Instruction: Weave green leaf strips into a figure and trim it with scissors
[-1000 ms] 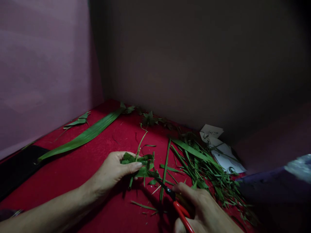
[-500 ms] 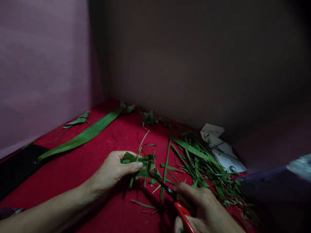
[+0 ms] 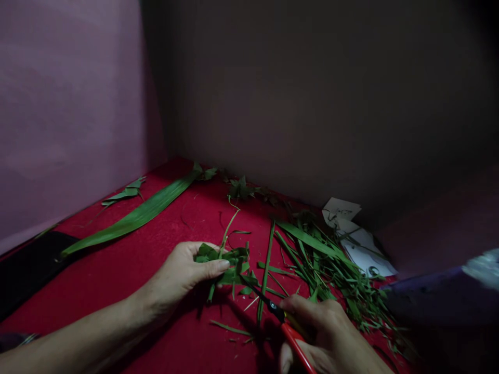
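Note:
My left hand point(image 3: 200, 267) pinches a small folded piece of green leaf point(image 3: 236, 257) between thumb and fingers, with a thin pale stem point(image 3: 230, 224) rising from it. In my right hand point(image 3: 319, 327) is a pair of scissors point(image 3: 292, 340) with red handles and dark blades. The blade tips reach the lower right side of the folded leaf; whether they are cutting into it I cannot tell. Under the scissors a narrow leaf strip point(image 3: 266, 272) lies on the red surface point(image 3: 163, 332), with small clippings around it.
A heap of cut leaf strips point(image 3: 335, 275) lies to the right, beside some white papers point(image 3: 366, 252). One long leaf point(image 3: 140, 213) stretches across the left, its near end over a dark flat object point(image 3: 35, 270). Walls point(image 3: 288, 104) bound the back and left.
Almost nothing differs. The scissors' handles have shifted very slightly in my right hand; my left hand keeps its pinch on the leaf.

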`<move>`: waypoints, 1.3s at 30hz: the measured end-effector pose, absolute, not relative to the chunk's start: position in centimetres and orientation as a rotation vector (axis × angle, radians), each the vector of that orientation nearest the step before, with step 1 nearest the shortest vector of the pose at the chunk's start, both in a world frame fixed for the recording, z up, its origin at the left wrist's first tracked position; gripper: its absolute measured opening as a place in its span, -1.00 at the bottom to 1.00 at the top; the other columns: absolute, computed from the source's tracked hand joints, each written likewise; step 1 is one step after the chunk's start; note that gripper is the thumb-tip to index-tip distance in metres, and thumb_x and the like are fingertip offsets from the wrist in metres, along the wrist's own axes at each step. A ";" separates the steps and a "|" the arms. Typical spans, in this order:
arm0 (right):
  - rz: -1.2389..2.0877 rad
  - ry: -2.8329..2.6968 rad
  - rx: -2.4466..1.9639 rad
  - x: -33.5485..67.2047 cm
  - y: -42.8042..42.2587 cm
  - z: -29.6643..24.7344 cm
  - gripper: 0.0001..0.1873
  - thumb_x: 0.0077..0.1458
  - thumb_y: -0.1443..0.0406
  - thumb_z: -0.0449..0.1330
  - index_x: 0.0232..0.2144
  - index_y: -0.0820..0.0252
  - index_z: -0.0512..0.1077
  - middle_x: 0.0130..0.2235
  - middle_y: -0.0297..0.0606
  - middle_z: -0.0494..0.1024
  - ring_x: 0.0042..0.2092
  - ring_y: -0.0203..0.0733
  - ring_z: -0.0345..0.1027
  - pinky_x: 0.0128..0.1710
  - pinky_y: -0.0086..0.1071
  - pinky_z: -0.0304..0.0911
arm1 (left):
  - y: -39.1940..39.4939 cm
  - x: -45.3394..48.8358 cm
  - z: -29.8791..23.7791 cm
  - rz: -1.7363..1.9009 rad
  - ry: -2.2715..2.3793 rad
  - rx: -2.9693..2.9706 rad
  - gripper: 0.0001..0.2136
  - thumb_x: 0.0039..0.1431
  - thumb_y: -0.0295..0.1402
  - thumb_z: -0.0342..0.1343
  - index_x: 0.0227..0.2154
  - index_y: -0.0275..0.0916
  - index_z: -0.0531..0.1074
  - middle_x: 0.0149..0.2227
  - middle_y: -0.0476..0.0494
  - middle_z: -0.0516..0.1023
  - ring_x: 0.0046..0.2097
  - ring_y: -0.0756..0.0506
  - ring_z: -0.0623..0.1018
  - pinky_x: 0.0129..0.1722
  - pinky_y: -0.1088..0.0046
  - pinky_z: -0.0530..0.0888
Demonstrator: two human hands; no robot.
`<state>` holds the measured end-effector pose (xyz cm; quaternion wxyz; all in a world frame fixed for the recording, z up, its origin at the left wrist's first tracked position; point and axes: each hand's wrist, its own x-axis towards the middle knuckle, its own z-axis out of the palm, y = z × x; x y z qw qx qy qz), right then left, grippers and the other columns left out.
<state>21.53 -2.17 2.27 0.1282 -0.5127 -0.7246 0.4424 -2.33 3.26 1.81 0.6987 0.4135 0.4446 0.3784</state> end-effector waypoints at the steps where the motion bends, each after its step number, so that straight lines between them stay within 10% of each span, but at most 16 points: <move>1: 1.295 -2.109 -1.485 21.5 -2.1 2.5 -0.76 0.07 0.17 0.08 -0.48 0.23 0.32 -0.59 -0.30 0.55 -0.60 -0.39 0.32 -0.67 -0.57 -0.02 | 3.2 -2.3 1.9 0.844 0.989 0.917 -0.76 -0.15 -0.33 0.23 -0.43 -0.43 0.46 -0.52 -0.15 0.46 -0.50 0.01 0.42 -0.49 0.50 0.34; 39: 1.735 -1.756 -1.594 21.0 -2.3 5.1 -0.85 -0.12 0.45 0.06 -0.40 0.19 0.25 -0.58 -0.42 0.50 -0.54 -0.39 0.34 -0.60 -0.60 0.10 | 3.2 -2.3 2.1 0.866 0.978 0.852 -0.76 -0.17 -0.32 0.24 -0.45 -0.40 0.47 -0.50 -0.20 0.52 -0.50 -0.05 0.48 -0.48 0.45 0.39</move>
